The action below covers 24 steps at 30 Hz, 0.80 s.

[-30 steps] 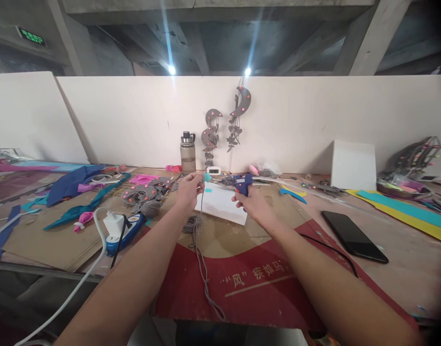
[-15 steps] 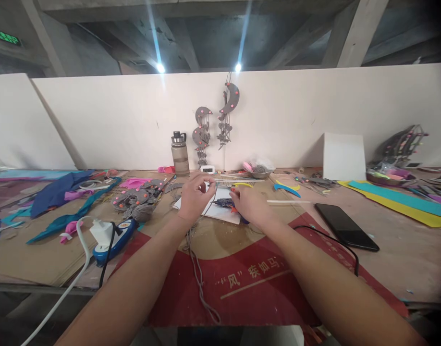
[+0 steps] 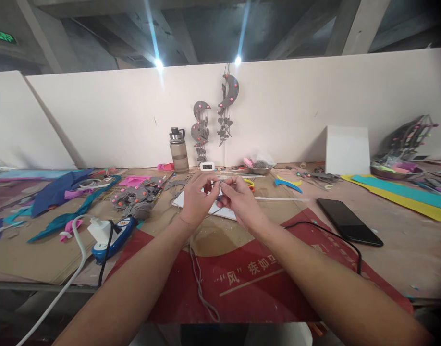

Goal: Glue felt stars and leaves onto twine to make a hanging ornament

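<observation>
My left hand (image 3: 198,198) and my right hand (image 3: 239,201) meet fingertip to fingertip above a white sheet (image 3: 191,202) on the table. Both are closed in a pinch on a small piece that I cannot make out. A grey cord (image 3: 199,278) hangs from my left hand and trails down over the red printed cardboard (image 3: 256,283). A black cable (image 3: 345,240) runs across the cardboard toward my right wrist. The glue gun is hidden.
A blue power strip with a white charger (image 3: 110,231) lies at left, with grey felt pieces dotted pink (image 3: 136,197) behind it. A black phone (image 3: 350,228) lies at right. A water bottle (image 3: 178,154), grey moon hangings (image 3: 228,103) and a white box (image 3: 347,151) line the back wall.
My right hand set the blue glue gun down on the white sheet and came across to my left hand. Both hands now pinch together at the cord's upper end.
</observation>
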Available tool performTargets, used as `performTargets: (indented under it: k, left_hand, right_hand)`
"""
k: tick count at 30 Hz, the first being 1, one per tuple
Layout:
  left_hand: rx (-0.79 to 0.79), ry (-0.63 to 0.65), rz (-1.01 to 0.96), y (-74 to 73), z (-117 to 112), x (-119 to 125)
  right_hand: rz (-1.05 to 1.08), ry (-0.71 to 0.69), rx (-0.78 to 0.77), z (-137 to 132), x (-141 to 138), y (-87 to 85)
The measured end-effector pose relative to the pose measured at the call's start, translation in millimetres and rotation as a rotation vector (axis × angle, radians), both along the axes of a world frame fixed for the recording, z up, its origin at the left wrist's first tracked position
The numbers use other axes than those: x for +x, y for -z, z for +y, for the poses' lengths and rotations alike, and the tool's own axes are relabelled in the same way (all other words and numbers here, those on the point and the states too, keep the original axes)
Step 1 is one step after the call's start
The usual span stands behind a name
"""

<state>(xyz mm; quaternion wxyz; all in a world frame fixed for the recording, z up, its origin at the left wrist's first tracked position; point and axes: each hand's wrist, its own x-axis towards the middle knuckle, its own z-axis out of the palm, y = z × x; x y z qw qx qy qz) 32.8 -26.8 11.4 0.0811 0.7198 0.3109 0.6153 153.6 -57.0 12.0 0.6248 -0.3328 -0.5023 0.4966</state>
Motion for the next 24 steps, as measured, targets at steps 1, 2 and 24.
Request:
performTargets:
  k: [1, 2, 24]
  left_hand:
    - [-0.023, -0.001, -0.034, -0.7, -0.8, 0.8]
    - [-0.050, 0.007, -0.075, -1.2, -1.3, 1.6]
    - [-0.215, 0.041, -0.202, 6.5, 1.9, 5.1]
  right_hand:
    - [-0.045, 0.043, 0.024, 1.4, 1.0, 1.2]
    - [-0.095, 0.083, 0.047, 2.8, 2.1, 2.4]
    - [-0.418, 0.287, 0.233, -0.1, 8.1, -0.1]
